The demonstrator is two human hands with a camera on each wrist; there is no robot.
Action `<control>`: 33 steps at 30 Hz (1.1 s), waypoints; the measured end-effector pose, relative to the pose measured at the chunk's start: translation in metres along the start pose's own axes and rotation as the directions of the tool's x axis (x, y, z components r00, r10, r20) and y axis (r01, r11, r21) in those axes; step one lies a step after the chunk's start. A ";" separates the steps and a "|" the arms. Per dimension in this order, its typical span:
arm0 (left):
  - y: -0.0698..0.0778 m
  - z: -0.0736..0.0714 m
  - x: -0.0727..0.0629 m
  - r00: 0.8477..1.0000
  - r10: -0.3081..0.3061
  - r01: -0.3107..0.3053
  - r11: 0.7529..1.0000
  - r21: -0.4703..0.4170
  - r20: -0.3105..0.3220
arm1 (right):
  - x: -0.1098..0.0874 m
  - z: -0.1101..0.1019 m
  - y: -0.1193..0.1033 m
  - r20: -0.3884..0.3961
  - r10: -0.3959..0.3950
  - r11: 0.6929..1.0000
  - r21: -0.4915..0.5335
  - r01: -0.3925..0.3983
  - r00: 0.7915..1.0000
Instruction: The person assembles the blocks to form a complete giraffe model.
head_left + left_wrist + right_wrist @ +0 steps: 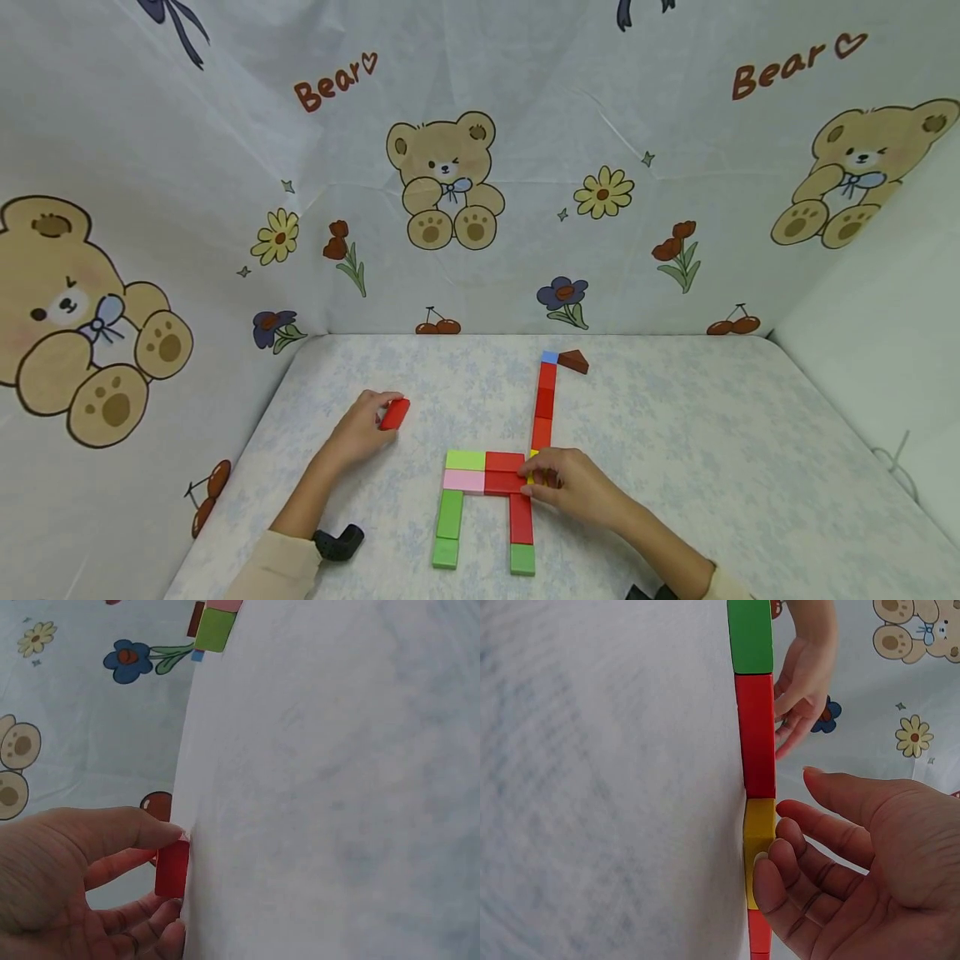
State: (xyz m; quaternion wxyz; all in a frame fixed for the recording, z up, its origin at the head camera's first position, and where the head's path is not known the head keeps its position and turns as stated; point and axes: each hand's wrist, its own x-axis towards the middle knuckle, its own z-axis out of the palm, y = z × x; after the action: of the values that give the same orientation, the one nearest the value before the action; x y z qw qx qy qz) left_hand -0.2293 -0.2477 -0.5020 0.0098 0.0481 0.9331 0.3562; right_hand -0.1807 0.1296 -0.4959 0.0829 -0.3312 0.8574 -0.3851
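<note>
My left hand (363,429) holds a small red block (394,414) at the table's left; in the left wrist view the thumb lies at the top end of this block (172,868). My right hand (577,486) is at the yellow block (760,847), fingertips against its side and thumb apart. Much of the yellow block is hidden from above. Beside it lie two red blocks (504,482), a light green block (466,460) and a pink block (463,480). Green blocks (449,514) form the left leg; a red block (521,518) and green block (522,559) form the right.
A column of red blocks (545,403) runs away from the yellow one to a blue block (550,357). A brown triangular block (573,361) lies beside the blue one. A bear-print cloth (525,275) hangs behind the table (675,417). A white cable (896,467) is at the right edge.
</note>
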 end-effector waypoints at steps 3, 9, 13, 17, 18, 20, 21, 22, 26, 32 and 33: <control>0.000 -0.003 -0.001 1.000 -0.005 0.006 1.000 -0.021 0.019 | 0.000 0.000 0.000 0.000 0.002 1.000 0.003 -0.001 1.000; 0.003 -0.001 -0.004 0.999 -0.039 0.040 0.997 0.073 -0.015 | 0.001 0.000 0.000 0.003 0.008 1.000 -0.002 -0.008 1.000; 0.008 0.001 -0.006 0.998 -0.039 0.049 0.981 0.186 -0.057 | 0.001 0.000 0.000 0.003 0.005 1.000 -0.011 -0.005 1.000; 0.015 0.000 -0.009 0.997 -0.033 0.052 0.963 0.263 -0.077 | 0.001 0.000 -0.001 0.004 -0.001 1.000 -0.016 0.002 1.000; 0.017 0.000 -0.010 0.997 -0.029 0.048 0.961 0.271 -0.074 | 0.001 0.000 -0.001 0.004 -0.003 1.000 -0.017 0.003 1.000; 0.020 -0.001 -0.012 0.998 -0.016 0.031 0.961 0.275 -0.058 | 0.001 0.000 0.000 0.003 -0.005 1.000 -0.016 0.005 1.000; 0.022 -0.001 -0.012 0.999 -0.009 0.021 0.961 0.276 -0.046 | 0.001 0.000 0.000 0.002 -0.007 1.000 -0.017 0.007 1.000; 0.023 -0.001 -0.012 1.000 -0.003 0.011 0.961 0.277 -0.031 | 0.001 0.000 0.000 -0.001 -0.011 1.000 -0.018 0.011 1.000; 0.025 -0.002 -0.011 0.999 0.026 -0.036 0.964 0.263 0.039 | 0.000 0.000 0.000 -0.010 -0.025 0.999 -0.021 0.025 1.000; 0.030 -0.003 -0.010 0.989 0.078 -0.098 0.982 0.163 0.124 | -0.001 -0.001 0.000 -0.007 -0.028 0.999 -0.020 0.028 1.000; 0.032 -0.003 -0.011 0.988 0.079 -0.099 0.983 0.153 0.135 | -0.001 -0.001 0.000 -0.006 -0.029 0.999 -0.019 0.028 1.000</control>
State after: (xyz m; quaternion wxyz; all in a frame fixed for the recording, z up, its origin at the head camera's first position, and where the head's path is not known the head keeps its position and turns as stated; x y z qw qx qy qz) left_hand -0.2163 -0.2270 -0.4789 0.0498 0.1133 0.9530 0.2766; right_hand -0.1804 0.1306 -0.4957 0.0716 -0.3430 0.8565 -0.3791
